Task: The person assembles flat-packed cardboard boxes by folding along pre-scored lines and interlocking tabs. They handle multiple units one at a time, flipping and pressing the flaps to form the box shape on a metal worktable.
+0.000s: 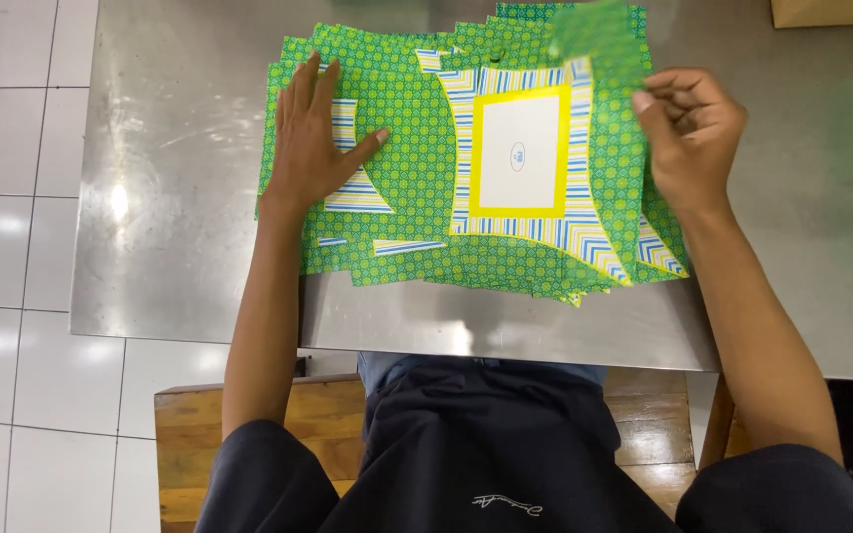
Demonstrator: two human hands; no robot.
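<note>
While the left hand (316,143) lies flat with fingers spread, pressing down the left part of a stack of green patterned paper sheets with blue-striped, yellow-bordered white panels (505,168), the right hand (688,133) pinches the raised, blurred edge of the top sheet (599,39). Stack position: on the brushed steel table (180,197), near its front edge.

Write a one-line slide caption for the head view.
Left hand flat on green patterned paper sheets on a metal table; right hand pinches one sheet's edge.
</note>
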